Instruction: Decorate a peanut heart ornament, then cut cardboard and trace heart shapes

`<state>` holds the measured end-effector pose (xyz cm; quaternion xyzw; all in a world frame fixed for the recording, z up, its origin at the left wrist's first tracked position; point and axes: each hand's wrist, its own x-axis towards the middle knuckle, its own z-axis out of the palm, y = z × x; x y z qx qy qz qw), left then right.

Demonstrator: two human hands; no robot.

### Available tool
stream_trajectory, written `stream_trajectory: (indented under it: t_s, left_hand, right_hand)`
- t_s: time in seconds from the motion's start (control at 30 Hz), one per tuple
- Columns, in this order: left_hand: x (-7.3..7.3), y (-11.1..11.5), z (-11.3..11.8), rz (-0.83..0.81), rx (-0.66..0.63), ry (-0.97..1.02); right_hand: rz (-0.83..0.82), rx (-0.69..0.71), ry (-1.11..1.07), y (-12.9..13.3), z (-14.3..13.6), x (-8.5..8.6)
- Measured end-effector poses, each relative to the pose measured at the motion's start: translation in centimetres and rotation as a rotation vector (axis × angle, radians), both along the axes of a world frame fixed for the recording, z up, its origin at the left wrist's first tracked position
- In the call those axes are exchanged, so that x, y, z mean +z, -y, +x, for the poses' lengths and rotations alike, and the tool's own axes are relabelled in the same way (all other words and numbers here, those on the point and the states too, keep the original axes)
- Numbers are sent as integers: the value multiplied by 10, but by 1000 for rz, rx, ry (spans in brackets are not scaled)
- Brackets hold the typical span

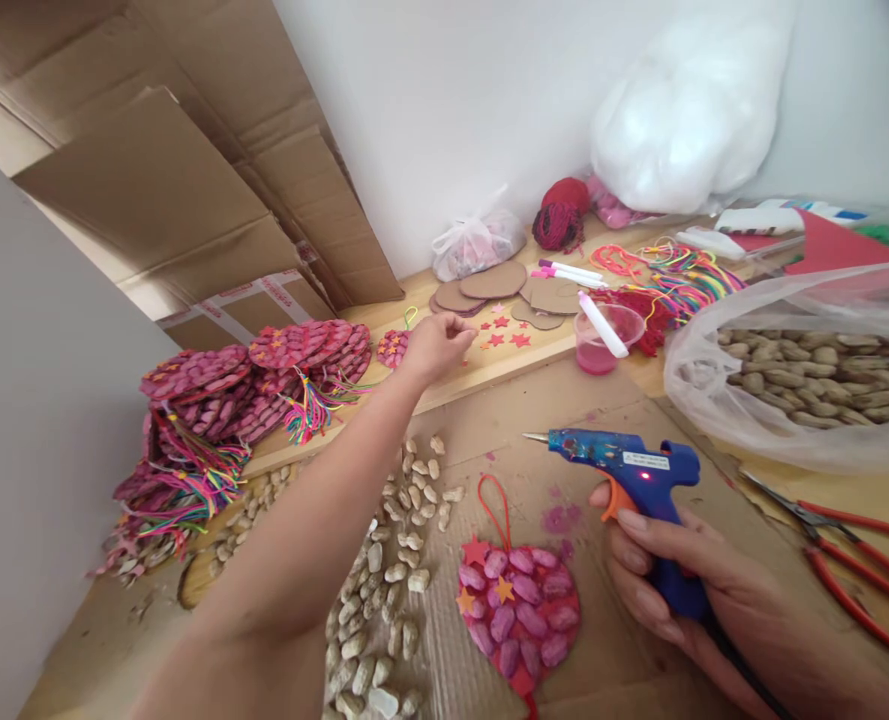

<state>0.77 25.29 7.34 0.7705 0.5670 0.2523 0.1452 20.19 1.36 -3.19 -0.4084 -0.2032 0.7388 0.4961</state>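
the right hand (665,570) grips a blue hot glue gun (624,455), its nozzle pointing left and a finger at the orange trigger (618,497). just left of it, a round pink peanut-shell ornament (520,610) lies on the cardboard sheet (489,400), with star cutouts and a red loop at its far side. the left hand (442,345) reaches far, fingertips drawn narrow beside the loose red paper stars (498,338); whether it pinches one, i cannot tell. loose peanut shells (384,590) lie left of the ornament.
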Motion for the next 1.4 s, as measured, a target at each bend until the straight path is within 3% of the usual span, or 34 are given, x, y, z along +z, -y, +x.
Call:
stream_trajectory:
  t_s: [0.1, 0.2, 0.3, 0.43, 0.57, 0.83, 1.17, 1.4]
  left_hand:
    - [1, 49, -6, -196, -49, 204]
    - [-6, 109, -7, -443, -114, 425]
    - [-22, 161, -3, -816, -132, 851]
    - [-48, 201, 4, -1010, -106, 1037]
    - [-60, 216, 9, -1014, -74, 1138]
    - [-63, 227, 15, -970, -112, 1099]
    - [-66, 233, 17, -823, -87, 986]
    - [-69, 238, 19, -783, -99, 996]
  right_hand:
    - [36, -68, 48, -7, 2, 2]
    - [183, -176, 147, -13, 1, 4]
    - [337, -237, 207, -14, -2, 6]
    - [438, -200, 197, -7, -5, 12]
    - [505, -121, 182, 1, -6, 14]
    - [532, -55, 133, -1, -9, 2]
    - [485, -86, 259, -5, -8, -9]
    - [493, -67, 325, -2, -9, -3]
